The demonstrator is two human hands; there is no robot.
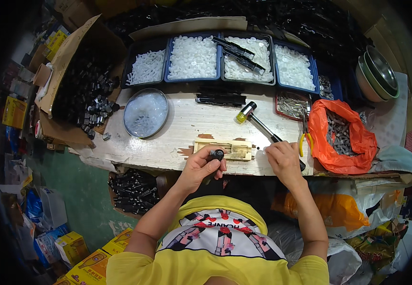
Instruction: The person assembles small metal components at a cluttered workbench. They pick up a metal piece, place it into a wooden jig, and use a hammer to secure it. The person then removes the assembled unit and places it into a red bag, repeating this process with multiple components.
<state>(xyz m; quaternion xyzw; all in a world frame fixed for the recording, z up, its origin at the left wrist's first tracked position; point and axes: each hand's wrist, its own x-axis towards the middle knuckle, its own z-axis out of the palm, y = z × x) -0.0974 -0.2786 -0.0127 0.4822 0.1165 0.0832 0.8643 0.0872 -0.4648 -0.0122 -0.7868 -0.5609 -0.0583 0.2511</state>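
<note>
My left hand [197, 167] is closed around a black cylindrical part [217, 154], its round end pointing up, at the table's front edge. Just beyond it lies a pale wooden block with a hollowed channel [238, 148]. To the right, my right hand [285, 162] has its thumb and fingertips pinched together above the table; a small pale bit seems to show at the fingertips, too small to name. Partly beneath that hand runs the black handle of a mallet [262, 126], whose yellow-and-black head lies farther back. Yellow-handled pliers [305, 142] rest beside the right hand.
Several dark bins of small white plastic parts [192, 58] line the back. A round dish [145, 134] and a carton of black parts [54, 102] stand left. At right are an orange bag of grey parts [323, 154], a tray of metal pins [292, 104] and stacked bowls [380, 71].
</note>
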